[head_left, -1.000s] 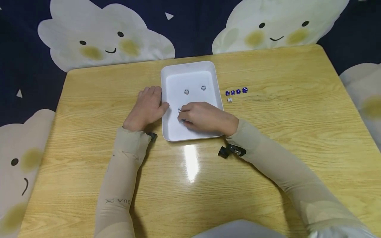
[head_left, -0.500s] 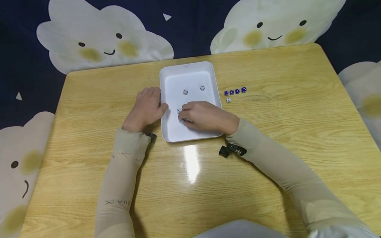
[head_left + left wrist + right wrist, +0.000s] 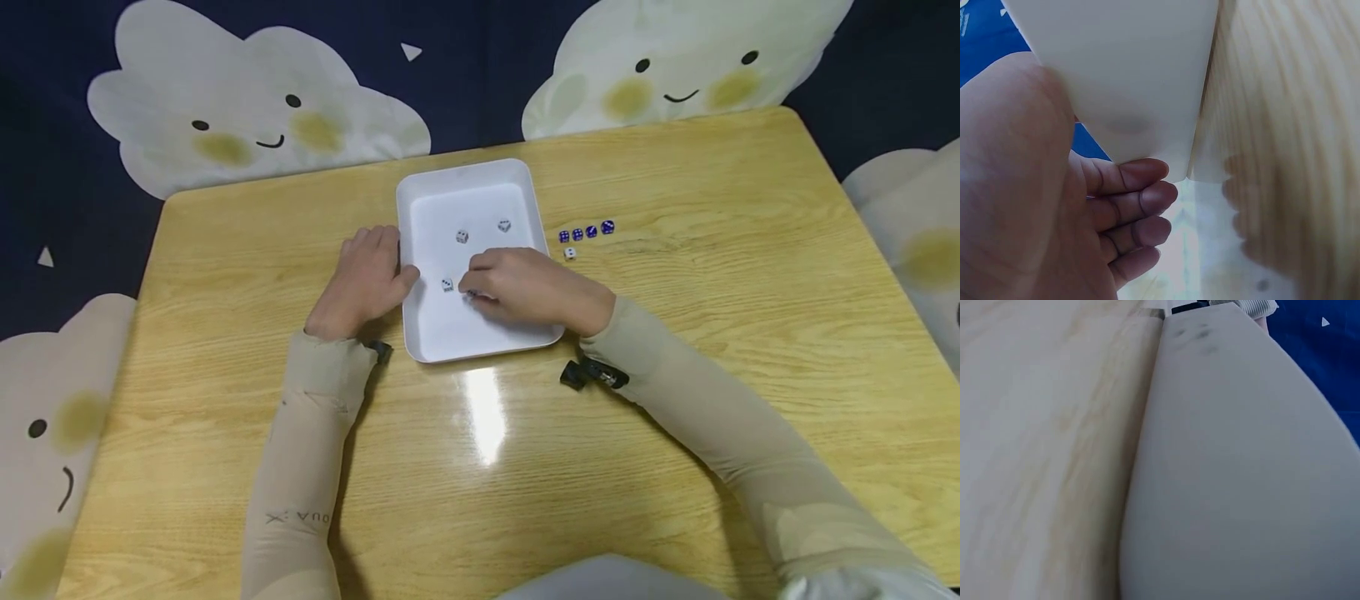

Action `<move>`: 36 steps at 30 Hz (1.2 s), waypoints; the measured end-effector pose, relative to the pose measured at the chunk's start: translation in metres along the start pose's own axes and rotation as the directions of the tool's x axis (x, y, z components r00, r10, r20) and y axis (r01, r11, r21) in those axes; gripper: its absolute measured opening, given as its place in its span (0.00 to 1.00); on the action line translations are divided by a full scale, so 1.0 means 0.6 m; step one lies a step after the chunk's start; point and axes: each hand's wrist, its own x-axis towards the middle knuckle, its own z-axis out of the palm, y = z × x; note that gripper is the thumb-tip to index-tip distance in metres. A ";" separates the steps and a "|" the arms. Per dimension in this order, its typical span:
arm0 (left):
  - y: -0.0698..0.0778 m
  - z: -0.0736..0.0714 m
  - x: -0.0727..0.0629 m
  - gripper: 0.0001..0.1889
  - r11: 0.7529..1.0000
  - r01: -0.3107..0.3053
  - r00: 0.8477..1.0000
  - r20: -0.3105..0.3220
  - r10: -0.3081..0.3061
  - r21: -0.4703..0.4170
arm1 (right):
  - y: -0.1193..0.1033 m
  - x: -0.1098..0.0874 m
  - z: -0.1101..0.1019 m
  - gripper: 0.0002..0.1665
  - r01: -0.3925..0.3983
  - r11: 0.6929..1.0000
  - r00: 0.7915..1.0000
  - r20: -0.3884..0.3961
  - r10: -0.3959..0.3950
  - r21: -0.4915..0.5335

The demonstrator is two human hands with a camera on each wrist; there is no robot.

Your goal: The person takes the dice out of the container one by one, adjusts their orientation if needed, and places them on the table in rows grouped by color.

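The held die (image 3: 472, 293) was inside the white tray (image 3: 435, 343), pinched by the right hand (image 3: 521, 285), just right of a loose white die (image 3: 447, 285). The left hand (image 3: 362, 282) gripped the tray's left wall (image 3: 1132, 81), fingers outside. An off-centre pinch could have dropped the held die.

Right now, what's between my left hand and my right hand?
In the head view, one white die lies on the floor of the white tray between your left hand and right hand, nearer the right.
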 end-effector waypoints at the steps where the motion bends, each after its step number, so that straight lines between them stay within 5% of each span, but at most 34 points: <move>1: -0.001 0.001 0.000 0.18 1.000 -0.001 1.000 -0.003 0.001 -0.001 | 0.002 -0.001 0.000 0.12 -0.004 1.000 1.000 -0.002 0.004 -0.002; 20: -0.002 0.005 -0.001 0.19 1.000 0.003 1.000 -0.005 -0.003 -0.012 | 0.064 -0.035 -0.071 0.09 -0.121 0.992 0.990 -0.081 0.119 -0.020; 36: -0.001 0.005 -0.001 0.18 1.000 -0.005 1.000 -0.020 0.005 -0.003 | 0.106 -0.067 -0.105 0.12 -0.322 0.946 0.945 -0.059 0.323 0.022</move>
